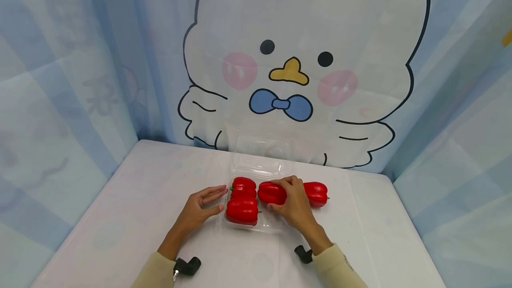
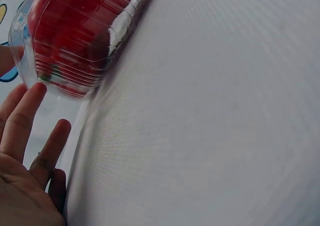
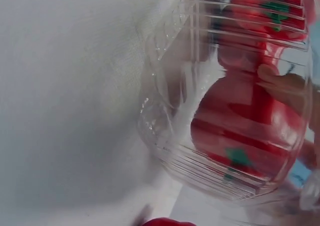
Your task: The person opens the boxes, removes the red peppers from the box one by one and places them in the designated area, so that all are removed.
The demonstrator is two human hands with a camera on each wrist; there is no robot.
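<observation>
A clear plastic clamshell box (image 1: 269,227) lies on the table, its lid (image 1: 262,152) raised at the back. In its left half are two red bell peppers, a rear one (image 1: 244,185) and a front one (image 1: 242,210). My right hand (image 1: 295,202) grips a third bell pepper (image 1: 270,193) in the box's right rear part; the right wrist view shows this pepper (image 3: 240,121) through the ribbed wall, its green stem facing that side. Fingers extended, my left hand (image 1: 197,210) is at the box's left wall, with fingertips (image 2: 37,89) right at the plastic.
Just right of the box, partly behind my right hand, another red bell pepper (image 1: 317,194) lies on the white table (image 1: 372,234). A curtain (image 1: 288,26) with a cartoon bird rises behind the table, and curtains enclose both sides.
</observation>
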